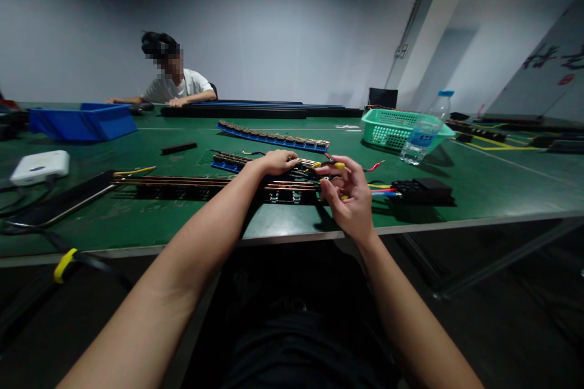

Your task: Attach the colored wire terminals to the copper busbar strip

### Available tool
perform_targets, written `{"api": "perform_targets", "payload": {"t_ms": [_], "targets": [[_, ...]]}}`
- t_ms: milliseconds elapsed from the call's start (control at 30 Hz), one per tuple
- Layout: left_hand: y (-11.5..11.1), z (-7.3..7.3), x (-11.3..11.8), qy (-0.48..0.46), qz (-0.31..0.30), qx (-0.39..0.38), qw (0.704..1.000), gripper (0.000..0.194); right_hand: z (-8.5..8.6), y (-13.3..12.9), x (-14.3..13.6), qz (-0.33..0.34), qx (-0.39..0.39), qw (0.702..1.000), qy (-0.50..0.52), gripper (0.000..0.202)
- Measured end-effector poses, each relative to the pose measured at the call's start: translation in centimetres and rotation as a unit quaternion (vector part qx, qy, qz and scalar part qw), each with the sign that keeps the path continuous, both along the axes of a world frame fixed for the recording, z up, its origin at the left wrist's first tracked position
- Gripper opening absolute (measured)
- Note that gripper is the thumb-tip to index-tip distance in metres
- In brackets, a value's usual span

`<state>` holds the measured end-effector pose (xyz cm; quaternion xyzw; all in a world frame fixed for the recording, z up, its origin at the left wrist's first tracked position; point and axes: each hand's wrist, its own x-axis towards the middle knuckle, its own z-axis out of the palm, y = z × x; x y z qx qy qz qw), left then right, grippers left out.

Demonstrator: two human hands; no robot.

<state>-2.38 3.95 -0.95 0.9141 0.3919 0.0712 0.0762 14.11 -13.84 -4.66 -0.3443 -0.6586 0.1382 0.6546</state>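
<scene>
My right hand point(351, 197) grips a pair of pliers point(340, 165) with yellow-and-black handles, their jaws pointing left toward wires. My left hand point(276, 162) lies palm down, fingers curled over the strips at the table's middle; what its fingertips hold is hidden. Beneath the left wrist runs a long black strip point(196, 182) with copper-coloured rods along its top. Just behind it is a shorter blue-based strip point(228, 162), partly covered by the left hand. Coloured wires point(383, 192) lead from near the right hand to a black connector block point(422, 191).
Farther back lies another blue strip point(274, 137). A green basket point(387, 129) and water bottle point(420, 140) stand right; a blue bin point(82, 123) and white box point(40, 167) left. Across the table point(137, 231) sits a person point(196, 84) behind long dark bars point(237, 112).
</scene>
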Motion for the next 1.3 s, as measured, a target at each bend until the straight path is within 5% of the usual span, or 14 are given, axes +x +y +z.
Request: {"api": "perform_targets", "payload": {"t_ms": [133, 267, 500, 867, 1133, 1300], "targets": [[-0.3, 0.2, 0.0, 0.001, 0.001, -0.002, 1.000, 0.046, -0.2, -0.6, 0.6, -0.035, 0.068, 0.996, 0.042, 0.056], [-0.4, 0.3, 0.0, 0.016, 0.001, 0.008, 1.000, 0.048, -0.2, -0.8, 2.1, -0.107, 0.142, 0.977, 0.119, 0.042], [-0.1, 0.1, 0.0, 0.020, -0.005, 0.011, 1.000, 0.051, -0.2, -0.3, 4.9, -0.199, 0.161, 0.952, 0.166, 0.031], [-0.6, 0.5, 0.0, 0.033, 0.002, 0.007, 0.999, 0.052, -0.4, -0.1, 5.6, -0.254, 0.034, 0.965, 0.051, 0.030], [-0.2, 0.2, 0.0, 0.027, 0.005, 0.009, 1.000, 0.052, -0.9, -0.2, 6.0, -0.241, 0.015, 0.944, -0.223, 0.020], [-0.6, 0.5, 0.1, 0.028, 0.013, 0.004, 1.000, 0.051, -0.7, -0.2, 5.9, -0.247, 0.018, 0.968, -0.050, 0.024]]}}
